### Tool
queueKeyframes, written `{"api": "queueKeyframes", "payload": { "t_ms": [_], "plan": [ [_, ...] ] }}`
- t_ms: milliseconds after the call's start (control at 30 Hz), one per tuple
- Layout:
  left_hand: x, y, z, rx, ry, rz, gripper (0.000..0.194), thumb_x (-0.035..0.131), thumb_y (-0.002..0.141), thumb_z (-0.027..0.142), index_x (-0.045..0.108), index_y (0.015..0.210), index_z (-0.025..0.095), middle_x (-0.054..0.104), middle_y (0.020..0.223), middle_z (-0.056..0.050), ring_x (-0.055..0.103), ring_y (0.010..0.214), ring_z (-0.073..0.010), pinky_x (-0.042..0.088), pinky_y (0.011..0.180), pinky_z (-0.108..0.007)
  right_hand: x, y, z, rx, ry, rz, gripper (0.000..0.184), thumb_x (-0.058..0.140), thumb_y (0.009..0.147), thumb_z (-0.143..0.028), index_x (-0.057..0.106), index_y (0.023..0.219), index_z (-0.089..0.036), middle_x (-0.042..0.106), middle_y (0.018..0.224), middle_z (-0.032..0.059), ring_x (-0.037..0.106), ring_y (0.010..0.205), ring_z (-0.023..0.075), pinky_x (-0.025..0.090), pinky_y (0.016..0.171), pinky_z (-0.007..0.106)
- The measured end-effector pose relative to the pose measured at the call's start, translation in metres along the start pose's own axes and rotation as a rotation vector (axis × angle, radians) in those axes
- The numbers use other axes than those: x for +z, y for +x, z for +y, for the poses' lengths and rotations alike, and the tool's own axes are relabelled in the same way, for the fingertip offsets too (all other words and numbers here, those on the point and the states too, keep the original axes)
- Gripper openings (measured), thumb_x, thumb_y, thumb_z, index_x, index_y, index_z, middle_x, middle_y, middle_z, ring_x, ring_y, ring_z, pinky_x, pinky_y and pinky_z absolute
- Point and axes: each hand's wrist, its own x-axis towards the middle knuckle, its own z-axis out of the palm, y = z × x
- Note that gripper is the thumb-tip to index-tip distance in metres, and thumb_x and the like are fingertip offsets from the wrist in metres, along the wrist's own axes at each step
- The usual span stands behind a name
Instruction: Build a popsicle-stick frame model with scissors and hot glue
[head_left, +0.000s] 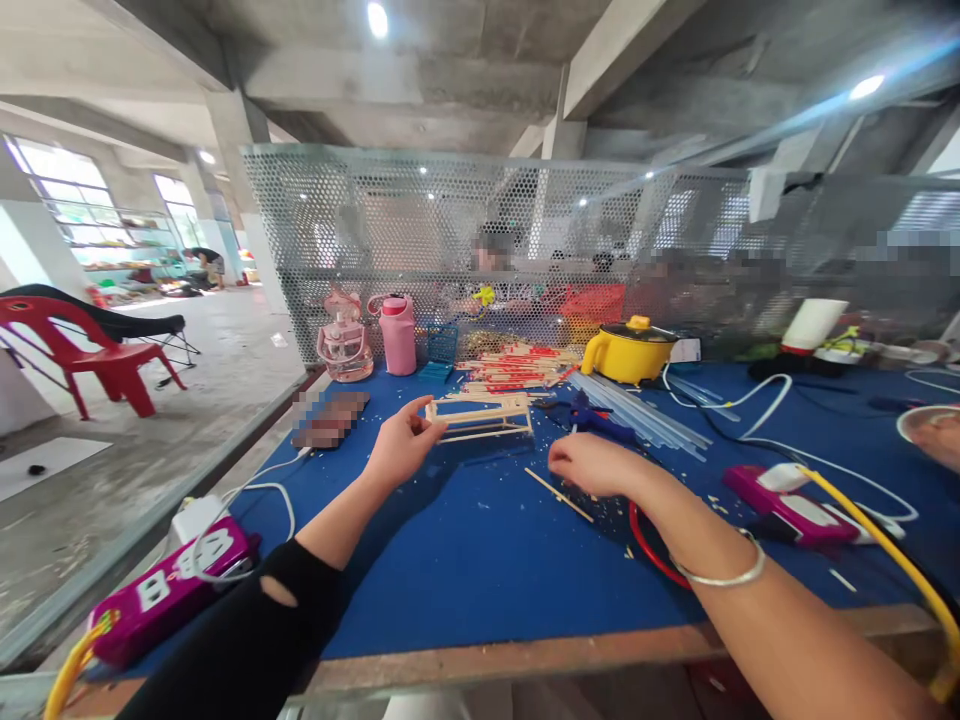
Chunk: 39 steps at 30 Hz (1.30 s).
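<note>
Left hand (409, 440): got the little wooden stick frame (484, 413) pinched by its left end
Frame spot: over the blue tabletop (450, 560), just in front of that messy stick pile (517, 367)
Right hand (592, 463): fingers curled, honestly can't tell if it's gripping anything, near the blue glue gun (589, 415)
Loose stick (559, 495): just lying on the tabletop by the right hand
Clear rods (649, 415): bunched near the yellow pot (634, 355)

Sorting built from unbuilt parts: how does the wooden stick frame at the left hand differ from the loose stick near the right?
The wooden stick frame joins several sticks; the loose stick is single. The left hand holds the frame, while the loose stick lies on the blue tabletop. Both are pale.
</note>
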Motion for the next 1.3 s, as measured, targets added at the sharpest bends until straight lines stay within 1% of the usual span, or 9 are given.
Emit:
{"api": "queueKeyframes", "payload": {
  "t_ms": [67,200,433,600,733,833,1000,1167,1300],
  "plan": [
    [-0.002,0.0,0.003,-0.032,-0.067,0.038,0.064,0.064,0.071,0.044,0.052,0.125,0.011,0.062,0.062,0.002,0.052,0.054,-0.0121,0.038,0.055,-0.023,-0.008,0.013,0.0,0.003,0.052,0.087,0.01,0.064,0.068,-0.015,0.068,0.075,-0.02,0.066,0.065,0.0023,0.055,0.057,0.0142,0.036,0.058,0.025],
    [-0.005,0.003,-0.002,-0.061,-0.104,0.077,0.068,0.064,0.07,0.048,0.053,0.122,0.007,0.062,0.06,0.001,0.054,0.054,-0.0131,0.04,0.055,-0.024,0.0,0.034,-0.007,-0.046,0.196,0.229,0.045,0.071,0.061,-0.02,0.064,0.105,-0.018,0.069,0.086,0.0053,0.06,0.067,0.0159,0.042,0.062,0.025],
    [-0.008,0.006,-0.013,-0.062,-0.129,0.114,0.065,0.065,0.068,0.05,0.059,0.118,0.009,0.061,0.058,0.002,0.053,0.052,-0.0125,0.039,0.053,-0.024,0.042,0.037,-0.018,-0.192,0.37,0.381,0.016,0.052,0.078,-0.025,0.067,0.082,-0.019,0.067,0.069,0.0008,0.058,0.063,0.0153,0.041,0.062,0.025],
    [-0.007,0.001,-0.003,-0.018,-0.21,0.158,0.069,0.061,0.072,0.054,0.053,0.125,0.012,0.066,0.075,-0.002,0.058,0.063,-0.0133,0.046,0.062,-0.026,0.036,0.025,-0.018,-0.198,0.443,0.508,0.023,0.051,0.081,-0.036,0.067,0.084,-0.019,0.064,0.062,0.001,0.055,0.058,0.0157,0.039,0.058,0.025],
    [0.0,-0.007,0.015,0.046,-0.471,0.154,0.064,0.062,0.074,0.05,0.051,0.124,0.013,0.068,0.093,-0.007,0.063,0.084,-0.0166,0.048,0.076,-0.029,0.029,0.018,-0.02,-0.205,0.507,0.596,0.032,0.048,0.083,-0.043,0.067,0.087,-0.018,0.065,0.065,0.0029,0.055,0.057,0.0157,0.04,0.059,0.026],
    [0.003,-0.011,0.022,0.021,-0.583,0.17,0.06,0.061,0.077,0.049,0.048,0.123,0.013,0.07,0.093,-0.009,0.065,0.086,-0.018,0.048,0.08,-0.032,0.029,0.017,-0.022,-0.231,0.554,0.607,0.032,0.049,0.083,-0.043,0.067,0.088,-0.017,0.065,0.066,0.0033,0.056,0.058,0.0159,0.042,0.059,0.026],
    [0.0,-0.009,0.017,0.014,-0.501,0.193,0.079,0.069,0.073,0.037,0.032,0.139,0.015,0.073,0.086,-0.006,0.064,0.096,-0.0178,0.043,0.088,-0.032,0.032,0.017,-0.025,-0.311,0.611,0.548,0.029,0.053,0.08,-0.042,0.066,0.091,-0.018,0.068,0.077,0.0034,0.061,0.067,0.0164,0.046,0.062,0.025],
    [-0.003,-0.004,0.009,0.002,-0.537,0.071,0.079,0.074,0.066,0.04,0.044,0.133,0.011,0.074,0.087,-0.008,0.065,0.095,-0.0205,0.045,0.087,-0.032,0.03,0.016,-0.022,-0.305,0.593,0.495,0.043,0.042,0.086,-0.051,0.064,0.072,-0.017,0.051,0.046,-0.002,0.049,0.043,0.0139,0.038,0.047,0.025],
    [-0.002,-0.001,0.002,-0.014,-0.52,0.071,0.081,0.071,0.068,0.039,0.04,0.136,0.011,0.074,0.084,-0.008,0.067,0.087,-0.0196,0.047,0.084,-0.033,0.03,0.019,-0.019,-0.319,0.541,0.488,0.042,0.043,0.086,-0.051,0.065,0.073,-0.017,0.045,0.041,-0.0043,0.046,0.041,0.0135,0.035,0.046,0.025]
  ]
}}
